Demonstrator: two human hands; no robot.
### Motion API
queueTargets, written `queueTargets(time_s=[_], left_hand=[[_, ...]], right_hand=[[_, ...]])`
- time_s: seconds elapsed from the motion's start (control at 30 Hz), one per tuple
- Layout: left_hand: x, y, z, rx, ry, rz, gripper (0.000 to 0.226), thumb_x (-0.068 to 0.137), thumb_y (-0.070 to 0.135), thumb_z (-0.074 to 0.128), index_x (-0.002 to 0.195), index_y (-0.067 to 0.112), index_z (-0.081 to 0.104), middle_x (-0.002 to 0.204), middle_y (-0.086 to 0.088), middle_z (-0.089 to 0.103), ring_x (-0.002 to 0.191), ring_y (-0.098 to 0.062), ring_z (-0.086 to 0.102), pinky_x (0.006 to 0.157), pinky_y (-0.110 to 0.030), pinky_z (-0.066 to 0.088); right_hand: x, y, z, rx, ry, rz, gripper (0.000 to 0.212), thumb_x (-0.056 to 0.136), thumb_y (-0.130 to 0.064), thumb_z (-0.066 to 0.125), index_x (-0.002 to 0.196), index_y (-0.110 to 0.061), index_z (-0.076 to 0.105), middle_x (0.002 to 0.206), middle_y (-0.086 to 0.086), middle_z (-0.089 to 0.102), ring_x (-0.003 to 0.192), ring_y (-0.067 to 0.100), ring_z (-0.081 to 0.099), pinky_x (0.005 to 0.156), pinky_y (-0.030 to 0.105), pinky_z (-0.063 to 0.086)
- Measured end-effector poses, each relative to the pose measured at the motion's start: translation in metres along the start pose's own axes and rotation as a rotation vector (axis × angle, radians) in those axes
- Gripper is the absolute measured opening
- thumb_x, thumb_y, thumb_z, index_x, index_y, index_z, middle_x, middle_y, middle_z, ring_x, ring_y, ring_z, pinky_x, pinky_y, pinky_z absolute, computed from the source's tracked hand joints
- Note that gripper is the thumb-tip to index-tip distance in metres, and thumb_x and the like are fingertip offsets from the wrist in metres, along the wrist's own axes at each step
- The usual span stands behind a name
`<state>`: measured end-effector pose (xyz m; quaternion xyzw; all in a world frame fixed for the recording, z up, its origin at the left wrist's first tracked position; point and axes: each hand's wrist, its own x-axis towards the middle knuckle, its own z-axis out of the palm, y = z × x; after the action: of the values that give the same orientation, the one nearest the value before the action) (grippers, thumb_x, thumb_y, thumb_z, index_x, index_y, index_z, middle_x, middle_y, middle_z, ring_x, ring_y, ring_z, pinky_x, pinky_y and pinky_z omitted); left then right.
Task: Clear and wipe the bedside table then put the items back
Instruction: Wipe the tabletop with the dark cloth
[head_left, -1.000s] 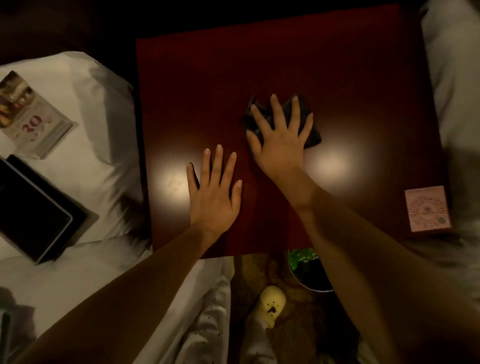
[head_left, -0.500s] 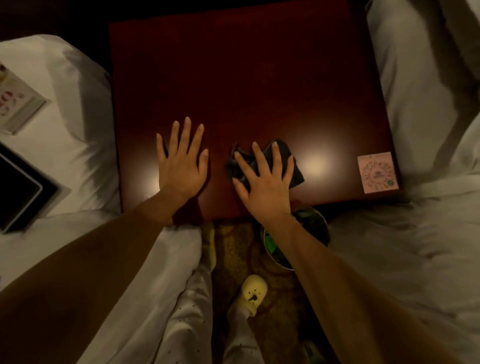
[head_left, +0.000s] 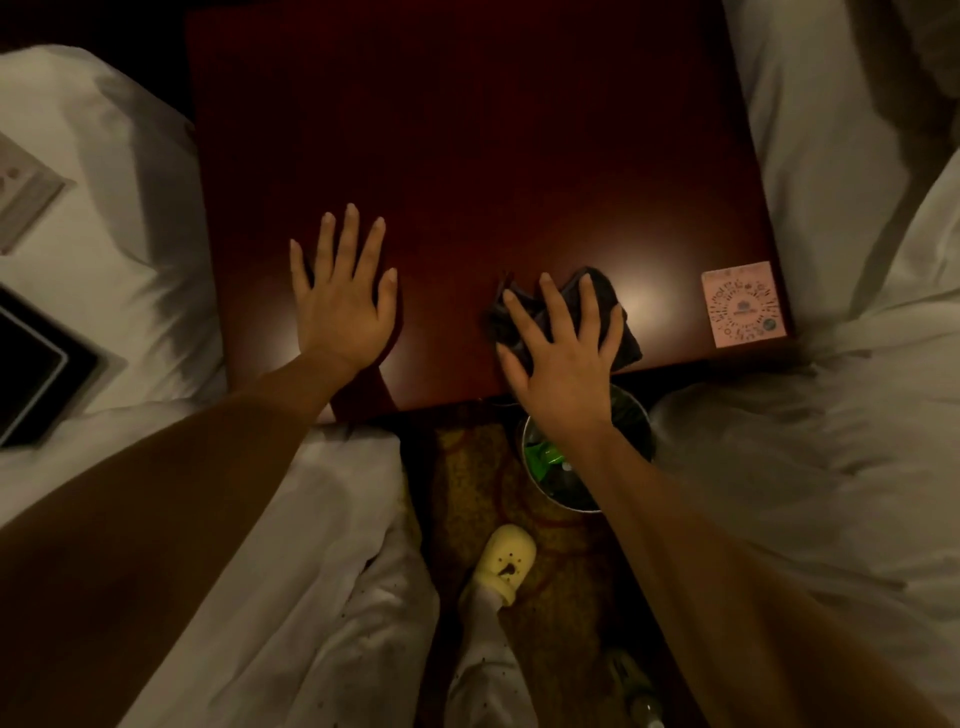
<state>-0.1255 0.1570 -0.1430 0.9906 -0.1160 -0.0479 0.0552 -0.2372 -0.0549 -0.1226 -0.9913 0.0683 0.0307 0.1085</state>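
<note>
While both hands lie on the dark red counter (head_left: 467, 130), layout as follows:

Left hand (head_left: 340, 306): flat on counter, palm down, fingers spread, holds nothing, near front-left part.
Right hand (head_left: 563, 358): palm down on cloth (head_left: 618, 322), fingers splayed and pressing it onto counter, not pinching; wrist past front edge.
Cloth: dark, crumpled, near counter's front edge, right of centre; parts stick out left and right of the fingers.
Sticker (head_left: 743, 304): pink square with round print, front-right corner of counter, apart from cloth.
Bin (head_left: 582, 478): round, on floor just below front edge, under right forearm; something green inside.
Tablet (head_left: 31, 364): dark, on left bed, cut by frame edge.
Card (head_left: 26, 192): printed, on left bed, beyond tablet.
Slipper (head_left: 506, 564): yellow, on patterned carpet between beds.
Bedding (head_left: 831, 208): white, both sides of counter.
</note>
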Motion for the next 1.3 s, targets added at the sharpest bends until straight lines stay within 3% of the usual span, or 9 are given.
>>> queueTargets(time_s=[0.23,0.53,0.97,1.17,1.3], left_hand=[[0.000,0.001,0.000,-0.002,-0.001,0.003,0.056,0.097,0.044,0.017,0.150,0.027,0.013,0.161,-0.004,0.010,0.149,-0.023,0.004,0.118,-0.054,0.001],[-0.001,0.002,-0.001,-0.015,0.001,0.000,0.057,0.097,0.045,0.017,0.150,0.027,0.012,0.161,-0.004,0.009,0.149,-0.023,0.004,0.118,-0.054,0.000],[-0.001,0.000,0.002,-0.026,0.010,0.016,0.057,0.097,0.046,0.014,0.150,0.026,0.011,0.161,-0.004,0.011,0.149,-0.023,0.005,0.117,-0.053,-0.001],[0.000,-0.003,0.001,-0.041,-0.006,0.029,0.058,0.096,0.047,0.008,0.150,0.027,0.007,0.161,-0.003,0.006,0.149,-0.022,0.002,0.117,-0.052,-0.004],[0.000,-0.004,0.001,-0.057,-0.013,0.028,0.060,0.094,0.048,0.005,0.150,0.027,0.006,0.161,-0.002,0.005,0.149,-0.022,0.001,0.117,-0.052,-0.004]], right_hand=[[-0.006,0.020,-0.005,0.002,-0.011,0.164,0.053,0.092,-0.051,0.038,0.142,-0.035,0.035,0.154,0.007,0.033,0.144,0.041,0.015,0.112,0.065,0.007],[-0.010,-0.023,0.005,0.031,0.031,0.484,0.054,0.094,-0.046,0.036,0.145,-0.030,0.031,0.156,0.013,0.026,0.144,0.046,0.012,0.110,0.067,0.006],[0.002,-0.098,0.021,-0.015,-0.017,0.364,0.058,0.094,-0.048,0.038,0.147,-0.028,0.027,0.156,0.014,0.026,0.142,0.048,0.016,0.108,0.070,0.009],[0.022,-0.113,0.022,0.010,-0.068,0.281,0.060,0.095,-0.050,0.034,0.149,-0.030,0.018,0.160,0.012,0.012,0.144,0.046,0.002,0.110,0.068,-0.002],[0.016,-0.094,0.014,-0.031,-0.094,0.167,0.065,0.093,-0.056,0.033,0.149,-0.032,0.012,0.161,0.010,0.005,0.146,0.042,0.001,0.112,0.065,0.000]])
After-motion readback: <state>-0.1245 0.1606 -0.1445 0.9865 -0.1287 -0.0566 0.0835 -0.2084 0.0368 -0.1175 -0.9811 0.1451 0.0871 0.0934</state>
